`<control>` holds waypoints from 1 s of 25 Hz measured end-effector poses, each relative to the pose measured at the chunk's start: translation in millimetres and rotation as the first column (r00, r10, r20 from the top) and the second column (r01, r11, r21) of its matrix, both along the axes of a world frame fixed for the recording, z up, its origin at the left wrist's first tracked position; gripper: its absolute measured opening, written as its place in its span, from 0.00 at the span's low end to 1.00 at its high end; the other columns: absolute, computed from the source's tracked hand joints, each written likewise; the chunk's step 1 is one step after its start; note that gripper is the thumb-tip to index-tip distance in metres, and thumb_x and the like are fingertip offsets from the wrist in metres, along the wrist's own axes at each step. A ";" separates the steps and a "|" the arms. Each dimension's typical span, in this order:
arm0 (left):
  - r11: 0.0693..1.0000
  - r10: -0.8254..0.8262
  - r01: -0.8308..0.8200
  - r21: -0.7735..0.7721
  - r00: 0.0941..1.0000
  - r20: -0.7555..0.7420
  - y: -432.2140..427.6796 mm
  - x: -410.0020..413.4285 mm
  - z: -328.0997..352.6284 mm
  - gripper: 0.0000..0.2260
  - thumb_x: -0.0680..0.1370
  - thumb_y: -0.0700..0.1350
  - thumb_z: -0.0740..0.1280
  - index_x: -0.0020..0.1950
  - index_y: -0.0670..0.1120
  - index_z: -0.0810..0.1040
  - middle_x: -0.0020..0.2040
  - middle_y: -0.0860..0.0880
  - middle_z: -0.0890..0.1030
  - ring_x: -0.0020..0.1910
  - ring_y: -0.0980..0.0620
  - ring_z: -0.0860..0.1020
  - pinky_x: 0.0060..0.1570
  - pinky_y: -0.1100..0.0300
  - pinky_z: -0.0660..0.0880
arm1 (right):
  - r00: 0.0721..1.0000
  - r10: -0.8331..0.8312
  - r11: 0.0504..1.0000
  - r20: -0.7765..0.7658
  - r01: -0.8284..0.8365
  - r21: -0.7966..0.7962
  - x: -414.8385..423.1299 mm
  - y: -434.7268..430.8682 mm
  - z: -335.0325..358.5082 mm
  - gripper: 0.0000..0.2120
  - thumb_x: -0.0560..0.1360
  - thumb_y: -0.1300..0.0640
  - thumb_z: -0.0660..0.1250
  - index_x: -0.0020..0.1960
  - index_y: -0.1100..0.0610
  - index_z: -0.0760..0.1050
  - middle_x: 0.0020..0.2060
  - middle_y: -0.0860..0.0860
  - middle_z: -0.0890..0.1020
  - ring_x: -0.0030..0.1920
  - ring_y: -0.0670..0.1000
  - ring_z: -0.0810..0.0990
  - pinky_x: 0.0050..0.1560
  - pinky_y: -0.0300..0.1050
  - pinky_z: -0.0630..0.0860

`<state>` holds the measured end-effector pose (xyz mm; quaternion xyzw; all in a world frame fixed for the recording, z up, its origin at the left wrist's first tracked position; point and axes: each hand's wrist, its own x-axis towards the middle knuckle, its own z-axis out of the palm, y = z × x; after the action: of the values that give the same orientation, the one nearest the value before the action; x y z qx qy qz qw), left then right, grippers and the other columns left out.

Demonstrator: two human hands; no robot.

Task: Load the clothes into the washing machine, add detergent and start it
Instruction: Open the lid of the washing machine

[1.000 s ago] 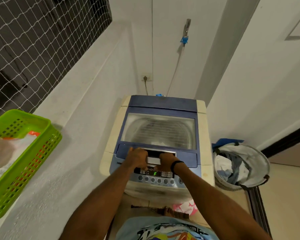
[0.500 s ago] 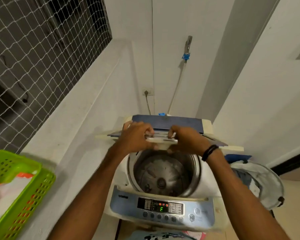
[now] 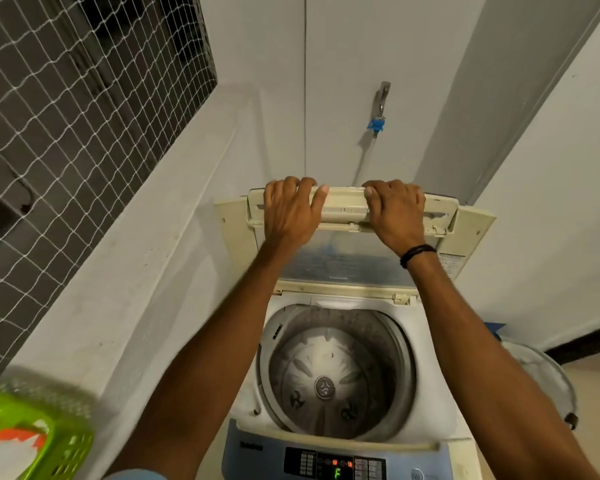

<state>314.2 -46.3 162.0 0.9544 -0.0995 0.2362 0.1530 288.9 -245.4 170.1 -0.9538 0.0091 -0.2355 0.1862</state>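
While upright, lid [image 3: 344, 207], long axis sideways.

Dim, even indoor light; wide-angle bowing; green basket [image 3: 32, 441] blurred.

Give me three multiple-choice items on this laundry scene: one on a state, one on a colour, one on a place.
1. How is the lid?
A. shut flat
B. raised, gripped by the left hand and right hand
C. taken off

2. What colour is the letter on the display?
A. green
B. blue
C. white

3. Where is the green basket?
A. in the right hand
B. on the lid
C. lower left, beside the washing machine

Answers: B, fingers curl over its upright top edge; A, the F glows green; C, it sits in the view's lower-left corner.
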 end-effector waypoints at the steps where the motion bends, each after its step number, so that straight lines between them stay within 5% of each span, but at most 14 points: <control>1: 1.000 0.001 -0.001 0.002 1.000 -0.009 -1.0 11.3 -1.3 0.24 0.82 0.61 0.48 0.59 0.51 0.79 0.54 0.48 0.82 0.54 0.47 0.76 0.63 0.51 0.65 | 1.000 -0.008 1.000 -0.005 0.008 0.008 10.8 -2.0 -0.8 0.18 0.82 0.46 0.49 0.55 0.48 0.78 0.44 0.51 0.80 0.49 0.54 0.75 0.60 0.52 0.63; 9: 0.999 0.021 -0.020 -0.045 0.999 0.027 -6.9 33.2 -11.5 0.23 0.81 0.61 0.50 0.58 0.51 0.80 0.55 0.49 0.81 0.53 0.50 0.76 0.61 0.54 0.65 | 0.992 -0.062 0.998 0.106 0.062 0.002 25.6 0.2 -10.9 0.17 0.82 0.48 0.51 0.50 0.49 0.78 0.41 0.48 0.79 0.47 0.51 0.75 0.57 0.49 0.65; 18: 1.000 -0.004 0.004 -0.016 1.000 0.015 -0.3 3.0 -6.7 0.24 0.82 0.62 0.49 0.67 0.52 0.75 0.64 0.48 0.78 0.63 0.48 0.73 0.69 0.50 0.62 | 0.985 -0.116 0.971 0.125 0.086 0.225 -31.0 21.1 -22.4 0.18 0.81 0.49 0.57 0.67 0.55 0.73 0.68 0.58 0.71 0.71 0.58 0.64 0.73 0.57 0.62; 25: 0.988 0.015 -0.014 -0.156 1.000 0.001 -1.5 -23.6 -0.9 0.25 0.82 0.61 0.54 0.76 0.51 0.65 0.74 0.45 0.68 0.73 0.44 0.64 0.73 0.45 0.61 | 0.992 -0.117 0.920 0.054 0.088 0.381 -88.5 22.2 -27.9 0.16 0.79 0.55 0.63 0.67 0.53 0.73 0.72 0.57 0.66 0.73 0.57 0.63 0.71 0.50 0.63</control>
<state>290.5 -47.7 161.1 0.9400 -0.0739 0.2453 0.2251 200.4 -223.2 142.2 -0.8885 0.0971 -0.2750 0.3542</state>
